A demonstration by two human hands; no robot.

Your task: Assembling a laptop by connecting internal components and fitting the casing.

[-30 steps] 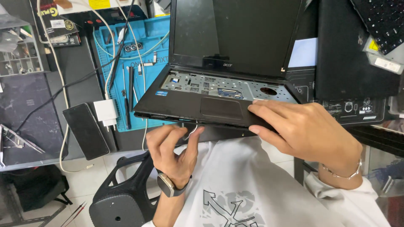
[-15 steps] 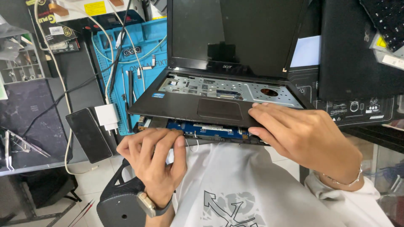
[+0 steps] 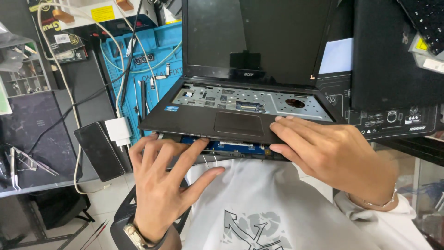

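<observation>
A worktop (image 3: 88,88) carries an open laptop (image 3: 240,111) at its near edge, screen upright, keyboard gone so the grey metal deck shows. The palm rest (image 3: 199,122) is lifted at the front, opening a gap where a blue board (image 3: 222,147) shows. A blue mat (image 3: 159,51) lies left of the laptop, with a phone (image 3: 98,150) and white charger (image 3: 119,131) nearer the edge.

The right hand (image 3: 333,155) lies palm down over the front right corner of the palm rest, fingers spread flat and curled over its edge, clamped on it. The left hand (image 3: 162,180) comes up from below, back to the camera, fingers apart; its fingertips (image 3: 196,144) reach into the gap at the blue board, gripping nothing that I can see.

Half a second ago the left hand was lower, its fingers bunched under the front edge; now it has risen and splayed. The right hand has barely shifted, and the gap looks much the same.
</observation>
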